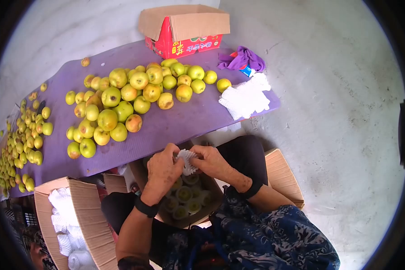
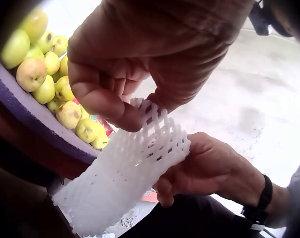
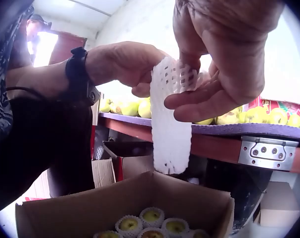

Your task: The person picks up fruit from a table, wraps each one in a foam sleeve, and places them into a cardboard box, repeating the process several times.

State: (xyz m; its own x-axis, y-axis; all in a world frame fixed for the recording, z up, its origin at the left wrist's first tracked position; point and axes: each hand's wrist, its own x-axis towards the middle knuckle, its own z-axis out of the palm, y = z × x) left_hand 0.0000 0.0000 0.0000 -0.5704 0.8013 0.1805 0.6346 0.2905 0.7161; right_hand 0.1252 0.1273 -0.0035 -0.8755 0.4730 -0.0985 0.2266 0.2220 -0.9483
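— Where does the white foam net sleeve (image 1: 187, 162) lie from the two hands?

— Between them. The left hand (image 1: 162, 173) is on one side and the right hand (image 1: 216, 164) on the other, with both sets of fingertips at its upper end. Neither is clearly nearer.

— And its long axis?

— It runs down from the fingers. The right wrist view shows the sleeve hanging almost upright above the cardboard carton (image 3: 189, 198), its lower end free and apart from the netted apples (image 3: 129, 224) inside.

— How does the left hand hold it?

— Nearly closed: thumb and bent fingers pinch the upper rim.

— The right hand too?

— Yes, the thumb and forefinger close on the rim, while other fingers reach across the sleeve's face, less tightly bent.

— Is the net spread at the top?

— The mesh holes look wider there than lower down, though whether the rim is parted into a round mouth cannot be told. No apple shows inside; the length below the fingers looks flat.

— Then the gripped end is the one that counts.

— So it seems, as it sits highest. The loose apples (image 1: 139, 81) lie beyond both hands, forward and mostly to the person's left, on the purple-covered table (image 1: 166, 130).
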